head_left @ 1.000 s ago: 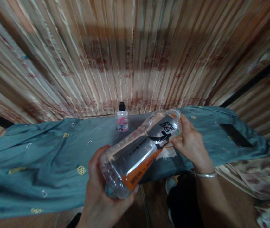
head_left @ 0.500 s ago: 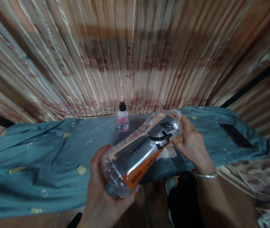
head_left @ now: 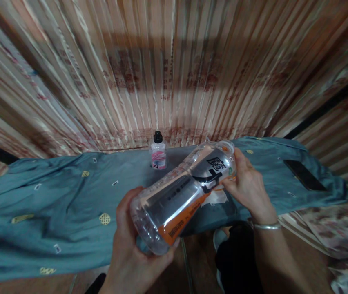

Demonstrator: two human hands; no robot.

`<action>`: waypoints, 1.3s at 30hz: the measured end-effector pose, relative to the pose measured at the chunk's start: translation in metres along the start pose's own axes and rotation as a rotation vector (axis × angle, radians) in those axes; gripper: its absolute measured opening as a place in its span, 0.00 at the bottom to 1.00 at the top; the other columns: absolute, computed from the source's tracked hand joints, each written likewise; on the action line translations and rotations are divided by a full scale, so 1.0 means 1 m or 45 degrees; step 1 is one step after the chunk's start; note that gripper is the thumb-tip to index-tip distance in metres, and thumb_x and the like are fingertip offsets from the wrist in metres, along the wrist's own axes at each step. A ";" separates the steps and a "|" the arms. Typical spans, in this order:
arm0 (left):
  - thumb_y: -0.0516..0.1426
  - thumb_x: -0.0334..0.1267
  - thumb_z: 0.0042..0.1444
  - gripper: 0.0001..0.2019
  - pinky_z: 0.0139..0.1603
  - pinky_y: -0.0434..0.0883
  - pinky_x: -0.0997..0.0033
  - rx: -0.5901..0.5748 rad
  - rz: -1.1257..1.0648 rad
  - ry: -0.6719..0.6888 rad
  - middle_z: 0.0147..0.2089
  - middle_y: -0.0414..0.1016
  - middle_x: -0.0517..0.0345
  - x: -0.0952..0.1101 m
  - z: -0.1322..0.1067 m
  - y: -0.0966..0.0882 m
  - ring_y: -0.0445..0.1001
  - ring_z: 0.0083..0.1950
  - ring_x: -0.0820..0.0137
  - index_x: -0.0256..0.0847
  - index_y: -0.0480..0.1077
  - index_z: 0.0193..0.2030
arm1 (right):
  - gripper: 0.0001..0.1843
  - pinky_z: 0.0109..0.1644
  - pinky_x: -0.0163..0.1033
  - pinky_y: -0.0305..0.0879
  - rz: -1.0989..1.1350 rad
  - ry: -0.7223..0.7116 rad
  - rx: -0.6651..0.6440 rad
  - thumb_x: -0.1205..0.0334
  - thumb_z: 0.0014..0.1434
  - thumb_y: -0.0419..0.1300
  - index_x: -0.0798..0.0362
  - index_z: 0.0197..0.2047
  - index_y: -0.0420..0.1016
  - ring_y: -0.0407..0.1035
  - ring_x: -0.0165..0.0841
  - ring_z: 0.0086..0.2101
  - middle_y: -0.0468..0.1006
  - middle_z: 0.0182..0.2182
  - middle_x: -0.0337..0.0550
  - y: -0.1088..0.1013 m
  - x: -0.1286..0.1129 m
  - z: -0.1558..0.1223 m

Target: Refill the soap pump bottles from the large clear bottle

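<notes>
In the head view, both your hands are on the clear bottle (head_left: 174, 200), which lies tilted across the middle of the scene, its wide end near and left, its other end far and right. Your left hand (head_left: 131, 241) cups the wide end, digits spread on either side of it; your right hand (head_left: 249, 185) pinches in around the far-right end. So each grip is holding the same bottle, from opposite ends. The light is dim and the plastic glossy, so you can't be sure whether the far-right end touches the cloth-covered worktop (head_left: 70, 188) or hangs just above it.

To hold it well, let your left palm bear the weight, since the wide end sits out by the worktop's near edge and would probably drop to the floor if it slipped. The wall looks thin, so press lightly; a hard squeeze from the right hand could well dent it. Turn both wrists together, so the bottle doesn't twist between them.

Mind what stands about: the small bottle (head_left: 158, 157) with the black cap is upright just beyond and left of your bottle, and likely tips easily. The dark flat object (head_left: 304, 174) lies well apart, to the right.
</notes>
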State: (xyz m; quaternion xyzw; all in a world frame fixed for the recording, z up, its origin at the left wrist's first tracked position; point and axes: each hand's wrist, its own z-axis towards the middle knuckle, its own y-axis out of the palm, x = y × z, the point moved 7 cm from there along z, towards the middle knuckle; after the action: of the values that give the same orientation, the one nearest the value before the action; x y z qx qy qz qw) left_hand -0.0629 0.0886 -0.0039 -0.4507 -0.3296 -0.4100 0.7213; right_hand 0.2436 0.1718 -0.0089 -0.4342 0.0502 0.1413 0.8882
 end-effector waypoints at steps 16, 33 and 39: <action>0.70 0.43 0.46 0.40 0.55 0.86 0.43 0.115 -0.136 -0.206 0.59 0.79 0.56 0.004 -0.006 0.004 0.83 0.55 0.49 0.57 0.63 0.67 | 0.42 0.56 0.60 0.80 0.011 0.005 -0.009 0.53 0.61 0.59 0.57 0.76 0.57 0.79 0.56 0.56 0.81 0.58 0.62 0.000 0.000 0.000; 0.70 0.43 0.47 0.38 0.57 0.86 0.45 0.086 -0.143 -0.179 0.59 0.79 0.58 0.008 -0.005 0.005 0.84 0.56 0.50 0.59 0.64 0.65 | 0.42 0.54 0.60 0.80 -0.011 -0.005 0.016 0.51 0.62 0.59 0.58 0.74 0.59 0.80 0.56 0.53 0.82 0.56 0.63 0.001 0.001 -0.001; 0.70 0.43 0.47 0.39 0.57 0.85 0.44 0.086 -0.126 -0.172 0.60 0.78 0.57 0.006 -0.005 0.004 0.83 0.58 0.49 0.59 0.64 0.66 | 0.41 0.55 0.57 0.80 0.007 -0.009 0.015 0.52 0.61 0.59 0.57 0.74 0.59 0.80 0.55 0.54 0.82 0.56 0.61 0.000 0.001 -0.001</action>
State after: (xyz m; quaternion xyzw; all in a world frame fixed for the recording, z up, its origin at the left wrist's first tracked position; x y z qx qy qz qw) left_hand -0.0560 0.0833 -0.0021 -0.4359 -0.4130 -0.4023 0.6911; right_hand 0.2441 0.1713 -0.0096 -0.4284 0.0490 0.1451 0.8905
